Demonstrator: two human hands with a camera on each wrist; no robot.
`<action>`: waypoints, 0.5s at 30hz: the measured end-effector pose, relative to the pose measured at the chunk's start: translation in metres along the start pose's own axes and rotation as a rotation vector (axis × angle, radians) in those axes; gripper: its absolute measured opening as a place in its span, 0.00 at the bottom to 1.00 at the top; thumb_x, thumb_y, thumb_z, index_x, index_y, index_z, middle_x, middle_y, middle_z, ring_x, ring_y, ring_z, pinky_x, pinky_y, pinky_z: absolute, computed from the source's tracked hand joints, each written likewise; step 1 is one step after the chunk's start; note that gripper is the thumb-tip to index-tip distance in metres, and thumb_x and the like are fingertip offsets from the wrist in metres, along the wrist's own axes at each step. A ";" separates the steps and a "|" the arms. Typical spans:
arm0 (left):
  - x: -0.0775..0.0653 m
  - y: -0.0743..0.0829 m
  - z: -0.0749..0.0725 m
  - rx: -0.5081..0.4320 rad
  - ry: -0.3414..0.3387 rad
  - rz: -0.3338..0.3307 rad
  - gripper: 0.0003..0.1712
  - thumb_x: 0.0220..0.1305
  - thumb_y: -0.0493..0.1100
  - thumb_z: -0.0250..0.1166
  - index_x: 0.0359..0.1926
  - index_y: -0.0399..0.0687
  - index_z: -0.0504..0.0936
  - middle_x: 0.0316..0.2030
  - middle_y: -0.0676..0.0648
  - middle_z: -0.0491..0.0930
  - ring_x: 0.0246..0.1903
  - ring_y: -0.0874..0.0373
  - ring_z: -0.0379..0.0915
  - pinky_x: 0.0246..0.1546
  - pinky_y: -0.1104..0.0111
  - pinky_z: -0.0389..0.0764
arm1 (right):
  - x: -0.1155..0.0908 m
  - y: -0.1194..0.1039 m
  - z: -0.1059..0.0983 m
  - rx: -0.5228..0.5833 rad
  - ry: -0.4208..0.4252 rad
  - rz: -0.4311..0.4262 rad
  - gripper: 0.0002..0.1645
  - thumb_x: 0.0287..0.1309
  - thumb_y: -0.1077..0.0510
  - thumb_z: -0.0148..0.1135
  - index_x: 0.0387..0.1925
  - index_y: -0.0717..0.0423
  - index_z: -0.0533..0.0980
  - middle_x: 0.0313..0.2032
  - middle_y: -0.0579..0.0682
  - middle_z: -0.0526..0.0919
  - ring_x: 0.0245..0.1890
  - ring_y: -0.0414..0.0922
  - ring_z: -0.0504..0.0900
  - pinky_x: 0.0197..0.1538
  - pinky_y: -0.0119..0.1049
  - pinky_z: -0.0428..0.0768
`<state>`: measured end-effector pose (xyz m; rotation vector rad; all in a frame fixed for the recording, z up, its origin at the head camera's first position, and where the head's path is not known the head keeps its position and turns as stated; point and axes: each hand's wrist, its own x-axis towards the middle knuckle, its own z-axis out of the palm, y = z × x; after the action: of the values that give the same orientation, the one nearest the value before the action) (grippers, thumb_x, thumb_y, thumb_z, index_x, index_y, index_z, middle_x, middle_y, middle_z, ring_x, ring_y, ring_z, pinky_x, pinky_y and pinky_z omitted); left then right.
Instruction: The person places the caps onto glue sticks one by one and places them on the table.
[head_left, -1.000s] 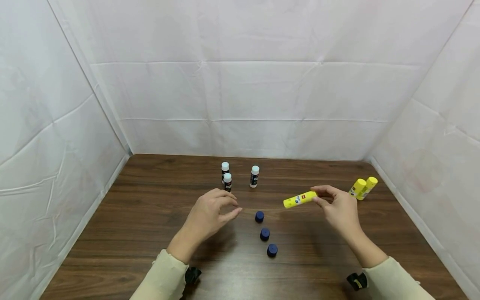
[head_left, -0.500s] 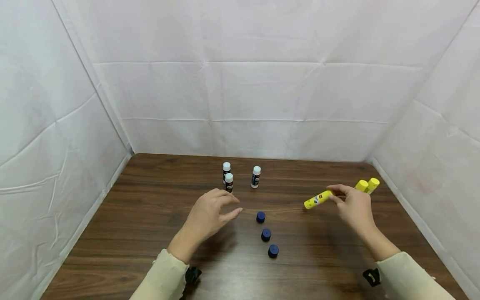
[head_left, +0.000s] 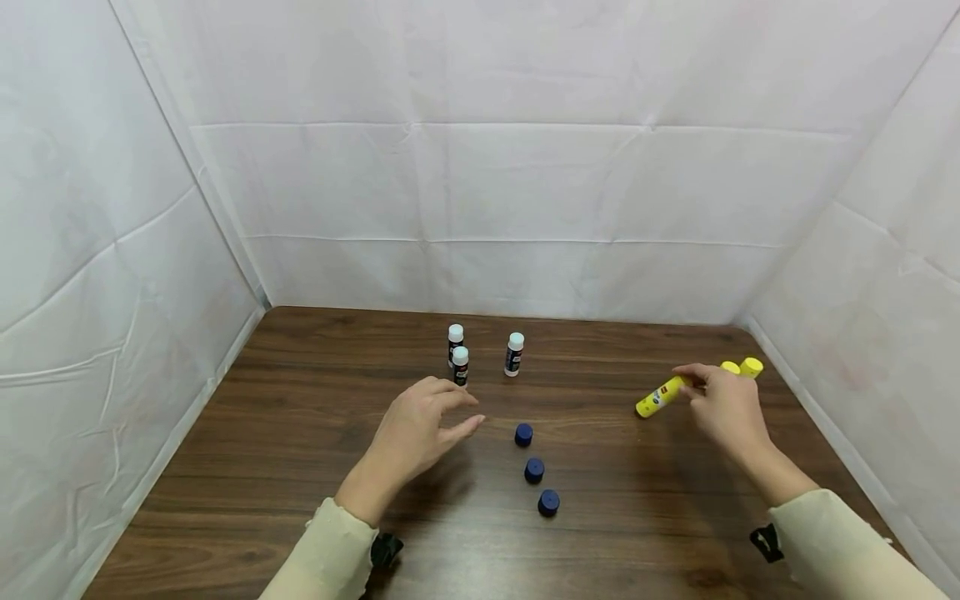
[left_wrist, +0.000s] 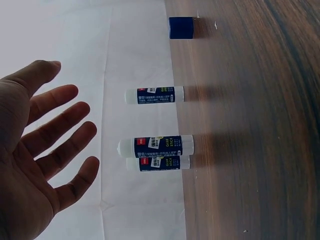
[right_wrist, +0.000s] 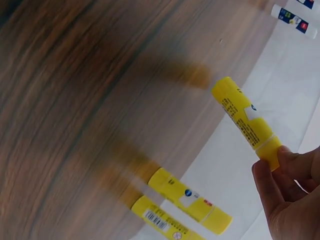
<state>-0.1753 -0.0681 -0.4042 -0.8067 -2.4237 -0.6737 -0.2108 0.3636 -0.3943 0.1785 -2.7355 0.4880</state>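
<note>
My right hand (head_left: 726,410) pinches one end of a yellow glue stick (head_left: 660,397) between thumb and fingertips. The stick is tilted, its free end low over the table; the right wrist view shows the printed side of the same yellow glue stick (right_wrist: 245,117). Two more yellow glue sticks (right_wrist: 187,197) stand upright beyond that hand, partly hidden by it in the head view. Held over the table with fingers loosely bent, my left hand (head_left: 420,429) has nothing in it. Just past it stand navy glue sticks (left_wrist: 157,146) with white tops, two close together and one apart (head_left: 513,355).
Three dark blue caps (head_left: 534,470) sit in a slanting row on the brown wooden table (head_left: 337,367), between my hands. White cloth walls (head_left: 525,183) enclose the back and both sides of the tabletop.
My right hand has carried the yellow glue stick rightward, toward the two standing yellow ones, and tilted it steeper. My left hand has stayed in place.
</note>
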 end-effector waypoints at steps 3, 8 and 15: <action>0.000 0.000 0.000 -0.001 0.002 -0.002 0.09 0.61 0.50 0.76 0.40 0.53 0.91 0.38 0.55 0.87 0.40 0.60 0.79 0.42 0.66 0.82 | 0.002 0.004 -0.002 -0.021 -0.021 -0.001 0.15 0.61 0.67 0.67 0.50 0.63 0.84 0.39 0.65 0.87 0.30 0.53 0.82 0.28 0.45 0.77; -0.001 0.000 0.000 -0.005 0.002 -0.002 0.10 0.61 0.50 0.75 0.41 0.52 0.91 0.38 0.54 0.87 0.41 0.59 0.79 0.42 0.65 0.83 | 0.006 0.011 -0.005 -0.053 -0.029 -0.030 0.15 0.60 0.69 0.66 0.49 0.65 0.84 0.40 0.67 0.87 0.26 0.50 0.79 0.25 0.41 0.74; -0.002 0.001 0.000 0.011 -0.005 -0.007 0.10 0.63 0.51 0.74 0.41 0.52 0.91 0.38 0.54 0.87 0.41 0.59 0.79 0.43 0.65 0.83 | 0.008 0.017 -0.008 -0.136 -0.059 -0.061 0.17 0.59 0.70 0.67 0.50 0.67 0.82 0.43 0.69 0.85 0.35 0.63 0.84 0.32 0.55 0.80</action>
<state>-0.1734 -0.0685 -0.4057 -0.7972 -2.4337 -0.6612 -0.2191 0.3821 -0.3901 0.2435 -2.7994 0.2826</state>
